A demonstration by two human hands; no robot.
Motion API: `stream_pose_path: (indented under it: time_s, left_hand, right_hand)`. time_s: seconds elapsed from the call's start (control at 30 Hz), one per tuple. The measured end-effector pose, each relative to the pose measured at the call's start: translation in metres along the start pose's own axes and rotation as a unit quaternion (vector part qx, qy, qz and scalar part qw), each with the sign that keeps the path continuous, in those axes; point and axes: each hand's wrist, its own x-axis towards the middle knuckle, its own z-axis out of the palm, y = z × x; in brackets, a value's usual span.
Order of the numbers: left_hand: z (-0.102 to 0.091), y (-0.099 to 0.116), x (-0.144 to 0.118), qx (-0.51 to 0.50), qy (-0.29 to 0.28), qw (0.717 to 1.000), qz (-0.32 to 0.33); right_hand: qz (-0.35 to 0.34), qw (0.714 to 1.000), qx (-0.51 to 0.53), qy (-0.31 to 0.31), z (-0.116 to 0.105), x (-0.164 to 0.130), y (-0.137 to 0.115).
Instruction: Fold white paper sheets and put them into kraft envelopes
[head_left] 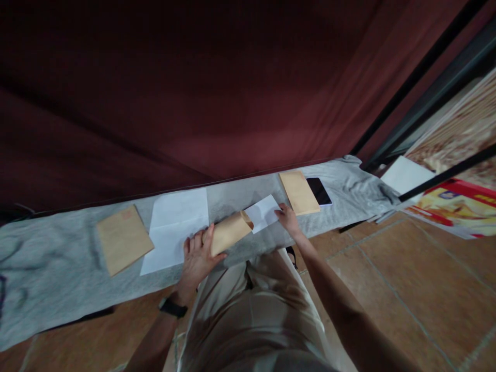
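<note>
My left hand (197,256) grips the near end of a brown paper envelope (228,232), whose open mouth faces right. A folded white sheet (263,212) sticks out of that mouth. My right hand (287,217) pinches the sheet's right edge. Both rest on a long table under a grey cloth (58,268). A black watch is on my left wrist.
A large creased white paper (174,227) lies left of my left hand, with another brown envelope (123,238) beyond it. To the right lie a third brown envelope (299,192) and a dark phone (319,190). A dark red curtain hangs behind. Tiled floor lies to the right.
</note>
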Motion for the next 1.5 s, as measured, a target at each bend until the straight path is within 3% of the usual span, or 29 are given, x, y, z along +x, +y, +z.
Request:
stream_pose_path:
  time_s: [0.1, 0.2, 0.3, 0.53, 0.73, 0.9, 1.07, 1.3, 1.5]
  left_hand:
    - [0.001, 0.0, -0.001, -0.006, 0.004, 1.0, -0.004]
    - [0.002, 0.001, -0.002, -0.014, 0.009, 1.0, -0.011]
    - [0.003, 0.002, -0.002, -0.02, 0.006, 1.0, -0.02]
    - [0.005, 0.002, -0.003, -0.014, 0.024, 1.0, -0.01]
    - [0.004, 0.004, -0.004, -0.006, 0.031, 0.999, 0.005]
    - [0.001, 0.005, -0.004, -0.001, 0.034, 0.999, 0.028]
    - [0.002, 0.005, -0.003, -0.007, 0.036, 0.999, 0.031]
    - [0.004, 0.006, 0.003, -0.019, 0.019, 0.999, 0.045]
    - [0.006, 0.009, 0.008, -0.036, 0.006, 0.998, 0.047]
  right_hand:
    - [-0.006, 0.992, 0.122, 0.04, -0.01, -0.011, 0.005]
    - [-0.034, 0.956, 0.28, 0.083, -0.02, -0.023, 0.008]
    - [-0.044, 0.938, 0.336, 0.066, -0.026, -0.034, 0.008]
    - [-0.051, 0.947, 0.316, -0.005, -0.025, -0.043, 0.008]
    - [-0.023, 0.975, 0.205, -0.08, -0.041, -0.033, 0.013]
    - [-0.021, 0.978, 0.167, -0.123, -0.049, -0.029, 0.01]
    - [-0.021, 0.974, 0.164, -0.156, -0.035, -0.035, 0.002]
    - [-0.018, 0.956, 0.216, -0.198, 0.003, -0.049, -0.009]
    - [-0.087, 0.97, 0.137, -0.181, 0.03, -0.053, -0.024]
